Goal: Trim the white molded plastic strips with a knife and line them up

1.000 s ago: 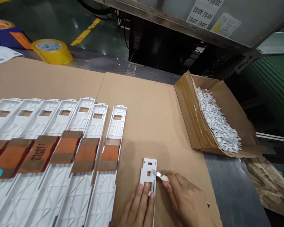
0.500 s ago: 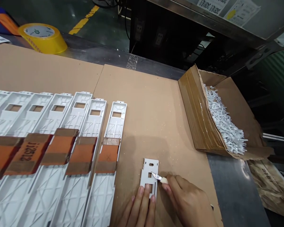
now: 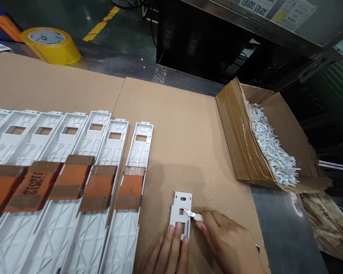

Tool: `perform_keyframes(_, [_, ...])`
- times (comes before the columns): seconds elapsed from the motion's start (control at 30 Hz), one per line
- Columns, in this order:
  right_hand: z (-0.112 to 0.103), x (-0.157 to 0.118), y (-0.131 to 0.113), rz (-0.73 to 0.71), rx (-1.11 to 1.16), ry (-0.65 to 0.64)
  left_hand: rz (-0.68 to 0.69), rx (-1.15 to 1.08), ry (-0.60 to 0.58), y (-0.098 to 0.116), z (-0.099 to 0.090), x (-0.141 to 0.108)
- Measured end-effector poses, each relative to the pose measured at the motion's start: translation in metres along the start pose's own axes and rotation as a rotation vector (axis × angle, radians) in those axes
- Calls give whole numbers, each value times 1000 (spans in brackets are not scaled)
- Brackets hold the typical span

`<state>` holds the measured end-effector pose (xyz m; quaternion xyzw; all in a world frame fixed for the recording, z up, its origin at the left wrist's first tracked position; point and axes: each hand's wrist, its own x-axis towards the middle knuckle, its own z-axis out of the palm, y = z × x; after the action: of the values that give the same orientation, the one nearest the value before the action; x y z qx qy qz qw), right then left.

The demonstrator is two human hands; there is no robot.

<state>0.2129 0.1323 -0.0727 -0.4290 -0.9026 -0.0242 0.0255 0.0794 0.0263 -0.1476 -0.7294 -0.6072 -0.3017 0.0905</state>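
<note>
A pale grey plastic plate [image 3: 175, 210] with several cut-out holes lies flat on the cardboard, low in the middle of the view. My left hand [image 3: 168, 253] rests stretched fingers on its near end and presses it down; the thumb is out of sight. In my right hand [image 3: 227, 241] is a craft knife [image 3: 193, 215], gripped by its light handle. Its blade tip touches or hovers just over the plate, at the edge of the small square hole; which of the two I cannot tell.
Long white plastic panels [image 3: 140, 152] with orange and brown taped pieces [image 3: 130, 190] line the left side. A cardboard box [image 3: 234, 133] of small white plastic bits [image 3: 270, 140] stands at the right. Yellow tape [image 3: 57, 49] lies at the back left, by the table edge [image 3: 188, 78].
</note>
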Motion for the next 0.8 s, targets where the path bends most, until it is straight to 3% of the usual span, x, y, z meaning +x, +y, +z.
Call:
perform_keyframes(0.3, [-7,17,17,-130,-29,-137,8,25,68,0,6,0])
perform_keyframes(0.53, [-15,46,33,-325,-69,-250,-19,31,116,2,12,0])
perform_keyframes(0.8, [-25,81,40,-515,-137,-398,2,40,76,2,10,-1])
